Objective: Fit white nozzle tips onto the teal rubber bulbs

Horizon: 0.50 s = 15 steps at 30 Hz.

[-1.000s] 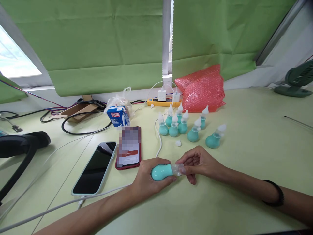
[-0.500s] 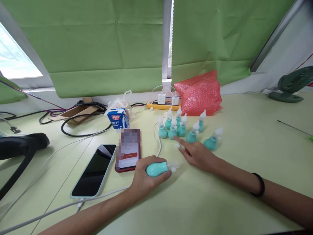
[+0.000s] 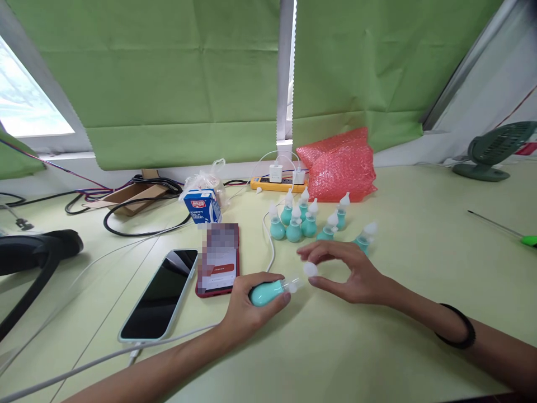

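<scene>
My left hand (image 3: 247,305) is wrapped round a teal squeeze bulb (image 3: 265,293), which looks like a nasal aspirator; its clear collar (image 3: 292,284) points right. Just to the right, my right hand (image 3: 350,271) pinches a small translucent white tip (image 3: 310,270) between thumb and fingers, a short gap from the collar. Beyond the hands several teal bulbs (image 3: 294,232) with white tips stand upright in a group. One more teal bulb (image 3: 364,242) leans to the right, partly hidden behind my right hand.
Left of my left hand lie a red-cased phone (image 3: 218,263) and a black-screened phone (image 3: 159,296) on a white cable. Behind are a milk carton (image 3: 203,206), a yellow power strip (image 3: 262,184) and red bubble wrap (image 3: 339,168). A screwdriver (image 3: 499,225) and a fan (image 3: 495,148) are at right.
My right hand has picked up the small white tip from the table by the bulbs and brought it nearer. My left hand still holds its bulb in nearly the same place.
</scene>
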Motion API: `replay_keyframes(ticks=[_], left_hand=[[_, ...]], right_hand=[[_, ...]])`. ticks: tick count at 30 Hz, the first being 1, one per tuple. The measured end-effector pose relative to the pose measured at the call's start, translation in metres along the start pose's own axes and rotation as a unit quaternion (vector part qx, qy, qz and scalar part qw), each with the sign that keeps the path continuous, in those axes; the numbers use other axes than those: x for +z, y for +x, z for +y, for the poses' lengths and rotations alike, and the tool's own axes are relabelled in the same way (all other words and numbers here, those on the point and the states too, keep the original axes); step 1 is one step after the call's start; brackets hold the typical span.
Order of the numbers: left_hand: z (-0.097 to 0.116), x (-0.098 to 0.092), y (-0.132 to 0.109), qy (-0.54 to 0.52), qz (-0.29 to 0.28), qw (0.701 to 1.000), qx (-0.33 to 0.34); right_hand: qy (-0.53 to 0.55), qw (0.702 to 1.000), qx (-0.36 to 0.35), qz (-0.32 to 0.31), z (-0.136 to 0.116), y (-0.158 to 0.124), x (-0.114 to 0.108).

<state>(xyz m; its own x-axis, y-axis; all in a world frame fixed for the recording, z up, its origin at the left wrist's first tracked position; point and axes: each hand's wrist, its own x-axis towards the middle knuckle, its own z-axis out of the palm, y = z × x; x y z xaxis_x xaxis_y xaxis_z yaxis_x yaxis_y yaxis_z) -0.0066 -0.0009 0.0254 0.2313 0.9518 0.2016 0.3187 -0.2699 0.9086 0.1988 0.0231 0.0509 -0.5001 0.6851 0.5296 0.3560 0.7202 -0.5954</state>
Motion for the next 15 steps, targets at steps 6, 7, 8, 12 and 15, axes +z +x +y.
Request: replay_keyframes(ticks=[6,7,8,12,15], left_hand=[[-0.003,0.001,-0.002,0.016,-0.005,0.999,0.036],[-0.003,0.001,-0.002,0.019,-0.008,0.999,0.04],[-0.003,0.001,-0.002,0.02,-0.012,0.999,0.042],[-0.003,0.0,-0.001,0.031,-0.027,0.998,0.041],[-0.003,0.0,0.0,0.047,-0.041,0.997,0.051]], right_hand=[[0.116,0.989,0.086,-0.023,0.003,-0.004,0.003],[0.12,0.989,0.084,-0.02,0.006,-0.005,0.005],[0.126,0.988,0.083,-0.02,0.007,-0.005,0.006],[0.129,0.989,0.068,-0.038,0.01,-0.004,0.007],[0.111,0.991,0.039,-0.069,0.007,-0.003,0.003]])
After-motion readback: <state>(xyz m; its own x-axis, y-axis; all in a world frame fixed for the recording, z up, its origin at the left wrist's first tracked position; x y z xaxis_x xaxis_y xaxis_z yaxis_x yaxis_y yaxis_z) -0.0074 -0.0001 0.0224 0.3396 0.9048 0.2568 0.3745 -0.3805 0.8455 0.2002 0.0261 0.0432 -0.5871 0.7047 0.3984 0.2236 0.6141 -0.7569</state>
